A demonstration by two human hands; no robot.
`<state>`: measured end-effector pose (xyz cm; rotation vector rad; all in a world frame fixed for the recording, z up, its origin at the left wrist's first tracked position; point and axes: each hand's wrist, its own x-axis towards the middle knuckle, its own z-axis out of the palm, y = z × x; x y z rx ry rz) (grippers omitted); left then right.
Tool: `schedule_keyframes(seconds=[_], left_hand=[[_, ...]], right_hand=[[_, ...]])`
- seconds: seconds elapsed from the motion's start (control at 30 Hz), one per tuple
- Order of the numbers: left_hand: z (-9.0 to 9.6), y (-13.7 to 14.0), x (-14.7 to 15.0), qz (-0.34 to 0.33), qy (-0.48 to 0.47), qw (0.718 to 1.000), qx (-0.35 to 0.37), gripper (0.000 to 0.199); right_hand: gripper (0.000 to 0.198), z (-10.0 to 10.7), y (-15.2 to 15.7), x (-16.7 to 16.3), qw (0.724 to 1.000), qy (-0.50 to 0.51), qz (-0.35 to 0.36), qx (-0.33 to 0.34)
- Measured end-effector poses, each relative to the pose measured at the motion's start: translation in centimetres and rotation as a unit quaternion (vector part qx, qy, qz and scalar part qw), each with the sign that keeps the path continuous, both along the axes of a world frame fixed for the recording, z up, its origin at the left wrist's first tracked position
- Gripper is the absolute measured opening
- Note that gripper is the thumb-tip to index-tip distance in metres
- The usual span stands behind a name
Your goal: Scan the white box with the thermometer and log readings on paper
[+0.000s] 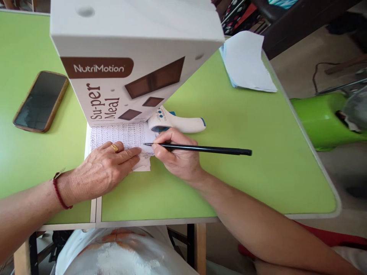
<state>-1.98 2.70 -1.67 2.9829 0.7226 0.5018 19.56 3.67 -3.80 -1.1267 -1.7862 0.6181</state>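
My right hand (179,154) grips a long black pen (212,149) near its point, and the tip rests at the right side of a sheet covered in small handwriting (120,132). Flat across the lower part of that paper lies my left hand (107,168), fingers stretched out, with a gold ring and a red cord bracelet. Right behind the paper stands a white NutriMotion box (100,88), which hides the sheet's far part. A white handheld device with blue trim, like an infrared thermometer (183,124), lies just beyond my right hand.
A phone in a brown case (41,101) lies on the green table (243,183) at left. Folded white papers (243,61) lie at the far right edge. On the floor to the right is a bright green bin (323,118). A seam crosses the table near my left wrist.
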Motion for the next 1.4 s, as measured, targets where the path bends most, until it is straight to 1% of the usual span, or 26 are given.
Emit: schedule_keyframes(seconds=[0.17,0.4,0.9,1.2,1.4], left_hand=[[-0.01,-0.08,-0.06,0.001,0.001,1.000,0.001,0.025],[-0.01,0.00,-0.02,0.001,0.001,1.000,0.002,0.024],[-0.02,0.14,-0.02,-0.001,-0.006,1.000,-0.002,0.024],[0.00,0.08,-0.14,-0.002,-0.001,1.000,-0.002,0.025],[0.00,0.07,-0.21,-0.005,-0.003,1.000,-0.008,0.025]], right_hand=[[0.012,-0.05,-0.02,0.03,1.000,-0.022,-0.002,0.000],[0.013,0.10,-0.08,-0.01,1.000,-0.004,0.012,-0.013],[0.012,0.04,0.00,0.10,1.000,-0.010,-0.005,-0.005],[0.014,0.13,0.04,0.01,1.000,0.000,0.020,0.002],[0.013,0.06,0.04,0.14,1.000,0.015,0.008,-0.002]])
